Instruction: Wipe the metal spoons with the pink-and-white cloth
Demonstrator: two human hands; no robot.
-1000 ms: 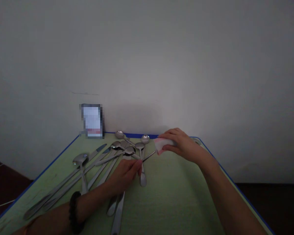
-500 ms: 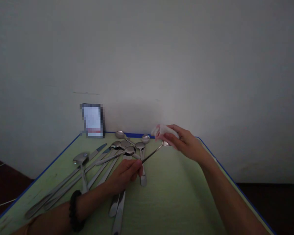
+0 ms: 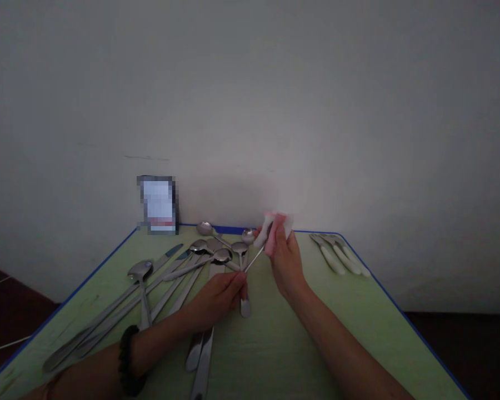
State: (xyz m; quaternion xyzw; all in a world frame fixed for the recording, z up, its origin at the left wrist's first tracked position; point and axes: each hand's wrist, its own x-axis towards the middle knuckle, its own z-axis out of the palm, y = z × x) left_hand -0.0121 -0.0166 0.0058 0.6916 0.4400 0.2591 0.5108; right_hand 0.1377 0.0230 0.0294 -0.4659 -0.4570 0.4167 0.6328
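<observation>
My left hand [image 3: 219, 297] is closed on the handle of a metal spoon [image 3: 255, 259], which points up and to the right above the table. My right hand [image 3: 288, 264] grips a pink and white cloth [image 3: 270, 243], folded about the far end of that spoon. The cloth hides the spoon's bowl. Under and beside my left hand lie several other metal spoons, among them a spoon [image 3: 223, 255] with its bowl just behind my fingers. A deep-bowled ladle [image 3: 140, 270] rests further left, near my left forearm.
Several pale-handled forks [image 3: 332, 260] lie side by side at the table's back right. Table knives [image 3: 173, 253] are spread at the left. A phone-like screen [image 3: 158, 204], blurred, leans on the wall [image 3: 316, 139]. The table [image 3: 275, 344] is green with a blue edge.
My right hand has moved left and turned more upright, and the cloth now wraps the spoon's bowl, which showed before. The forks at the right have come into sight. My left hand stays put.
</observation>
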